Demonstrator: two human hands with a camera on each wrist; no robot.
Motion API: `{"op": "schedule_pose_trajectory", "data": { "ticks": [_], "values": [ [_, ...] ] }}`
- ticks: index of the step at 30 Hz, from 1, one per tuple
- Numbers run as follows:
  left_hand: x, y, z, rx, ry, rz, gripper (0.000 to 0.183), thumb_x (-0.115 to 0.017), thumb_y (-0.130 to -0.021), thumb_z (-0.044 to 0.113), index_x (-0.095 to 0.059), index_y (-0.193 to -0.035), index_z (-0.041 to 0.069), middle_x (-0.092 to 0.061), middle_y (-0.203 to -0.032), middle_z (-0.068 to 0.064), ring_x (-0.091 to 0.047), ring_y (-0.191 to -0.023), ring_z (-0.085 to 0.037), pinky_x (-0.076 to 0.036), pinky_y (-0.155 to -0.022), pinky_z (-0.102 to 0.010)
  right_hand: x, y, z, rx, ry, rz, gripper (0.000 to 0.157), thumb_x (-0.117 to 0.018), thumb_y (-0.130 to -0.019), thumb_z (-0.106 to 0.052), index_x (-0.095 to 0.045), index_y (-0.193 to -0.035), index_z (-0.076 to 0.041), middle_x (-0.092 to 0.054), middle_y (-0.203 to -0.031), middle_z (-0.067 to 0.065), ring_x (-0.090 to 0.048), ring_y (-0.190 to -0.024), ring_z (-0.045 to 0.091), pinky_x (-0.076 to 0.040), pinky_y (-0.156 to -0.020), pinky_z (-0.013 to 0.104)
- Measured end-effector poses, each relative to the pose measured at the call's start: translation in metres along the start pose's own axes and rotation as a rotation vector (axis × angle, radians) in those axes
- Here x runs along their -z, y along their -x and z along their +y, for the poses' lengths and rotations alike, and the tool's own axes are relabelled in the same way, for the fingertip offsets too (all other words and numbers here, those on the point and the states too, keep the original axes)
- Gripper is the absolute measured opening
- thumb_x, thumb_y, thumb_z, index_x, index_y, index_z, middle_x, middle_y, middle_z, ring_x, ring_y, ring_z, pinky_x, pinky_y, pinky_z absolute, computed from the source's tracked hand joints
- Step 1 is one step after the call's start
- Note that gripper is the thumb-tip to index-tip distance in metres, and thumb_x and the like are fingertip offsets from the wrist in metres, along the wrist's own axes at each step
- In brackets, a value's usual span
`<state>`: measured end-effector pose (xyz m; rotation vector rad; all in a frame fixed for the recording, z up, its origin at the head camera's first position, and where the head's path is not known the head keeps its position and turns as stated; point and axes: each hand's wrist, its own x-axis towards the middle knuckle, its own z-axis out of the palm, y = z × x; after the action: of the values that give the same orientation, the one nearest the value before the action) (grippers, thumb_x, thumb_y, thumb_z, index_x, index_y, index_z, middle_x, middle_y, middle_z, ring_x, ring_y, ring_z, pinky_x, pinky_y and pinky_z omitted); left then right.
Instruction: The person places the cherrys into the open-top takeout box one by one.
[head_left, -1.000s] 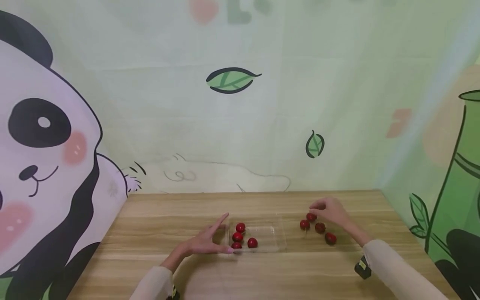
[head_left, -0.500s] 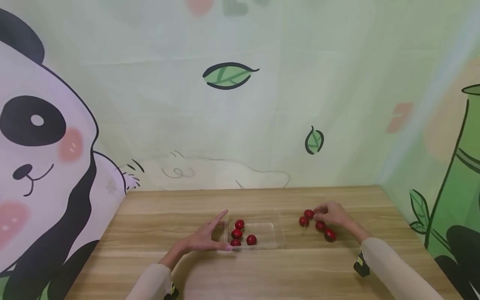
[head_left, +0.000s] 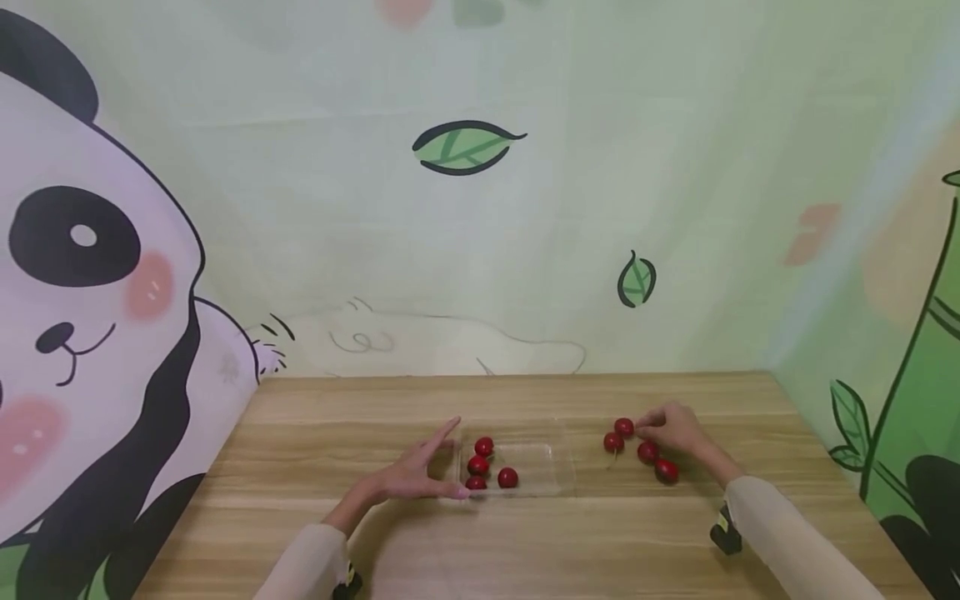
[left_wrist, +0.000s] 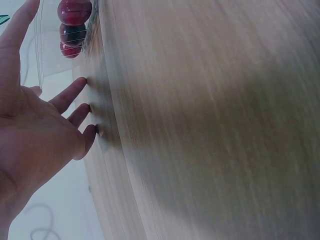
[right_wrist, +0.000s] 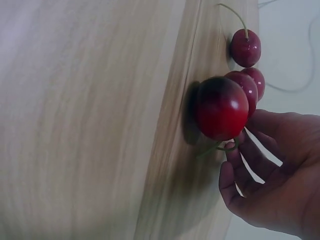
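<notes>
My left hand [head_left: 411, 477] is spread at the left end of a clear plastic container [head_left: 566, 471], thumb at its near edge and index finger towards its far edge. Several dark red cherries [head_left: 507, 477] lie inside. At the right, my right hand [head_left: 675, 429] reaches down among several more cherries [head_left: 666, 472] on the wooden table. Its thumb and index fingertips come together right beside the farthest cherry [head_left: 624, 427]; I cannot tell whether they pinch it. In the right wrist view, a large cherry [right_wrist: 221, 108] with a green stem hides the fingertips, and the other fingers curl.
The wooden table [head_left: 525, 542] ends at the back against a printed backdrop [head_left: 360, 208] with a panda and leaves. Bare wood lies between the container and the right-hand cherries. A dark wrist camera [head_left: 725, 532] hangs under the right cuff.
My right hand has shifted right, from over the farthest cherry to its right side. The two nearer cherries have moved slightly right. My left hand stays at the container, and the head view tilts a little.
</notes>
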<state>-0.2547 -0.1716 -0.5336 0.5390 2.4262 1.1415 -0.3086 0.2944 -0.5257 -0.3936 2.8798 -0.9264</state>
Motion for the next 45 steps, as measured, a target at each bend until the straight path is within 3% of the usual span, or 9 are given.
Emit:
{"op": "schedule_pose_trajectory", "data": {
  "ticks": [6,13,23,32,40,45],
  "values": [
    [0.000,-0.002,0.002,-0.005,-0.007,-0.004,0.116,-0.081,-0.081,0.054,-0.006,-0.166,0.027,-0.043,-0.160,-0.010,-0.021,-0.154,-0.046,-0.018,-0.118,-0.076,0.003,0.002,0.003,0.025,0.011,0.016,0.014,-0.071,-0.093,-0.008,-0.076,-0.095,0.004,-0.078,-0.095,0.020,-0.073,-0.091,0.037,-0.059,-0.087,0.054],
    [0.002,0.000,0.005,-0.031,-0.010,-0.012,0.117,-0.081,-0.082,0.051,-0.005,-0.166,0.025,-0.042,-0.160,-0.012,-0.022,-0.154,-0.047,-0.018,-0.118,-0.076,0.007,0.005,-0.005,0.031,-0.009,0.030,0.013,-0.069,-0.094,-0.009,-0.075,-0.096,0.003,-0.077,-0.092,0.017,-0.071,-0.086,0.028,-0.060,-0.081,0.045],
    [0.003,0.003,0.004,-0.019,-0.009,-0.025,0.116,-0.081,-0.082,0.054,-0.005,-0.166,0.030,-0.040,-0.161,-0.014,-0.021,-0.153,-0.048,-0.018,-0.118,-0.077,0.002,0.003,-0.056,0.106,-0.101,0.042,0.016,-0.065,-0.098,-0.007,-0.074,-0.104,0.005,-0.076,-0.099,0.019,-0.069,-0.090,0.026,-0.057,-0.074,0.031],
    [0.004,0.001,0.004,-0.021,-0.003,-0.029,0.116,-0.080,-0.082,0.054,-0.005,-0.166,0.026,-0.039,-0.162,-0.015,-0.021,-0.153,-0.049,-0.019,-0.116,-0.078,-0.019,-0.004,-0.109,0.219,-0.151,0.037,0.015,-0.068,-0.097,-0.011,-0.078,-0.101,-0.001,-0.078,-0.096,0.012,-0.069,-0.088,0.018,-0.055,-0.074,0.025],
    [0.004,-0.003,0.003,-0.020,-0.004,-0.028,0.116,-0.080,-0.082,0.055,-0.005,-0.166,0.027,-0.037,-0.163,-0.017,-0.020,-0.154,-0.049,-0.019,-0.116,-0.078,-0.049,-0.012,-0.132,0.328,-0.168,-0.020,0.011,-0.070,-0.096,-0.010,-0.078,-0.098,-0.003,-0.078,-0.094,0.008,-0.067,-0.084,0.010,-0.053,-0.070,0.019],
    [0.002,-0.001,0.000,-0.009,0.000,-0.017,0.116,-0.080,-0.081,0.056,-0.006,-0.166,0.028,-0.038,-0.163,-0.016,-0.019,-0.154,-0.048,-0.017,-0.117,-0.078,-0.073,-0.011,-0.142,0.356,-0.053,0.011,0.006,-0.074,-0.092,-0.006,-0.080,-0.093,-0.006,-0.079,-0.090,0.004,-0.070,-0.084,0.015,-0.056,-0.077,0.025]
  ]
}}
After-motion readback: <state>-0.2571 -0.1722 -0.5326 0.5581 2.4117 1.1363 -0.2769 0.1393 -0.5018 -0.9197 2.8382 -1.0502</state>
